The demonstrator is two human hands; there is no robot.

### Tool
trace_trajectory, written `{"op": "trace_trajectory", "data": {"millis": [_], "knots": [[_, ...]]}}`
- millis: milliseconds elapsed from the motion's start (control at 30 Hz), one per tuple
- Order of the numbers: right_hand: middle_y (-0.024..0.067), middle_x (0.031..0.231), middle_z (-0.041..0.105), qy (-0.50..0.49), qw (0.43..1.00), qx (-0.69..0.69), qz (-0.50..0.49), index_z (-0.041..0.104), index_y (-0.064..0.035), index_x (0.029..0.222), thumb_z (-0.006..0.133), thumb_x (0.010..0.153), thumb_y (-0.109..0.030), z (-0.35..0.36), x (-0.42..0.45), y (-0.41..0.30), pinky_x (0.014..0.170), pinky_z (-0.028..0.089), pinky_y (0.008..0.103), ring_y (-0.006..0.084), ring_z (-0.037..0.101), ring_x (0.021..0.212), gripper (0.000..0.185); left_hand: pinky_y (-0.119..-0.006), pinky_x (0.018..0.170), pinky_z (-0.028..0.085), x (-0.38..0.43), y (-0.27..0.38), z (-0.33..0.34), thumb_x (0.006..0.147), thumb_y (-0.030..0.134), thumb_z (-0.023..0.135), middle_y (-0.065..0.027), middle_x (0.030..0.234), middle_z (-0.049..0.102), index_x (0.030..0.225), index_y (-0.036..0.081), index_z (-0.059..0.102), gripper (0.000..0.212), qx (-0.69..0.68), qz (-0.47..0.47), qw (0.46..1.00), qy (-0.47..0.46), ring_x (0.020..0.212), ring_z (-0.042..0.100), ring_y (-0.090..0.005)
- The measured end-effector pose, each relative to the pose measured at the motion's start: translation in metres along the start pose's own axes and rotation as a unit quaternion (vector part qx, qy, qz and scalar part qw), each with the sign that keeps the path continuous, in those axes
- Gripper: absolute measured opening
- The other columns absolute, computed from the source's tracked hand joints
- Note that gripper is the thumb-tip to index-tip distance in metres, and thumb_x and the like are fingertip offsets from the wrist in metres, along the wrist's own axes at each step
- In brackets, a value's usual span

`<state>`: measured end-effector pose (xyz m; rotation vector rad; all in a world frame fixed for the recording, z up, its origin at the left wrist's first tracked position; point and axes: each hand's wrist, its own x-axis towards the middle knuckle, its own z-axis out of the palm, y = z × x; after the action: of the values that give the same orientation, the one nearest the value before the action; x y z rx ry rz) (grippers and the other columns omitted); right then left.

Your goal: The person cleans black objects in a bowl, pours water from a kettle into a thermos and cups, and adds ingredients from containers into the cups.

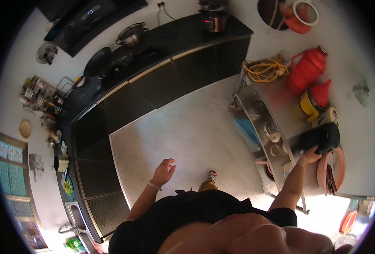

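Note:
My right hand (312, 154) reaches out to the metal trolley (271, 92) and touches the lower edge of a black rounded container (321, 138) on its top shelf. Whether the fingers grip it is hard to tell. Beside that hand stands a pink basket (322, 171) with dark sticks in it. My left hand (163, 173) hangs in the air over the grey floor (174, 127), holding nothing, fingers apart and slightly curled.
Red flask (308, 68), yellow pitcher (308, 103) and coiled yellow cable (265, 70) share the trolley top. A black counter (174, 38) carries a wok (98, 62), lidded pot (133, 35) and electric cooker (215, 20). Chopped greens (68, 187) lie near the sink (76, 214).

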<state>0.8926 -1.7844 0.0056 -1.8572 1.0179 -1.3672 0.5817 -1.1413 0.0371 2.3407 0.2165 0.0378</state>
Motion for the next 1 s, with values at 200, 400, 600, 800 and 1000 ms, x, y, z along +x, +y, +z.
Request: {"op": "trace_trajectory", "data": {"millis": [200, 400, 600, 800, 1000], "knots": [[0.0192, 0.091, 0.061, -0.05, 0.962, -0.258, 0.079, 0.055, 0.0, 0.103, 0.069, 0.074, -0.032, -0.044, -0.063, -0.103, 0.065, 0.05, 0.0423, 0.0345, 0.061, 0.081, 0.045, -0.036, 0.072, 0.049, -0.055, -0.008, -0.013, 0.081, 0.016, 0.061, -0.0157, 0.102, 0.058, 0.107, 0.003, 0.052, 0.03, -0.02, -0.054, 0.995, 0.081, 0.083, 0.062, -0.0275], [0.015, 0.085, 0.06, -0.432, 0.872, 0.16, -0.168, 0.056, -0.0027, 0.1, 0.064, 0.075, -0.025, -0.106, -0.351, -0.17, 0.061, 0.048, 0.0391, 0.0293, 0.058, 0.073, 0.035, -0.041, 0.075, 0.048, -0.176, -0.063, -0.03, 0.081, 0.02, 0.058, -0.0187, 0.103, 0.058, 0.101, 0.002, 0.057, 0.027, -0.068, -0.178, 0.968, 0.161, 0.092, 0.057, -0.0339], [0.0103, 0.078, 0.059, -0.851, 0.439, 0.237, -0.16, 0.057, -0.0058, 0.096, 0.059, 0.076, -0.018, -0.253, -0.633, -0.225, 0.056, 0.046, 0.0355, 0.0234, 0.056, 0.065, 0.024, -0.044, 0.075, 0.048, -0.41, -0.238, 0.046, 0.076, 0.022, 0.055, -0.0211, 0.089, 0.063, 0.083, 0.001, 0.064, 0.023, -0.108, -0.523, 0.797, 0.282, 0.086, 0.06, -0.0374], [0.0059, 0.071, 0.057, -0.971, 0.221, -0.026, -0.088, 0.057, -0.0087, 0.092, 0.054, 0.077, -0.012, -0.357, -0.836, -0.259, 0.051, 0.045, 0.0322, 0.0179, 0.054, 0.057, 0.016, -0.039, 0.059, 0.05, -0.729, -0.235, 0.23, 0.074, 0.016, 0.054, -0.0199, 0.074, 0.063, 0.07, 0.001, 0.063, 0.018, -0.056, -0.726, 0.343, 0.594, 0.064, 0.062, -0.0301], [0.0077, 0.067, 0.056, -0.925, 0.075, -0.228, -0.294, 0.058, -0.0064, 0.087, 0.051, 0.078, -0.01, -0.374, -1.007, -0.166, 0.045, 0.044, 0.0322, 0.0186, 0.053, 0.052, 0.012, -0.042, 0.077, 0.048, -0.77, -0.058, 0.352, 0.081, 0.023, 0.051, -0.0224, 0.091, 0.063, 0.091, -0.002, 0.062, 0.029, -0.075, -0.843, 0.103, 0.522, 0.089, 0.061, -0.0345]]}}
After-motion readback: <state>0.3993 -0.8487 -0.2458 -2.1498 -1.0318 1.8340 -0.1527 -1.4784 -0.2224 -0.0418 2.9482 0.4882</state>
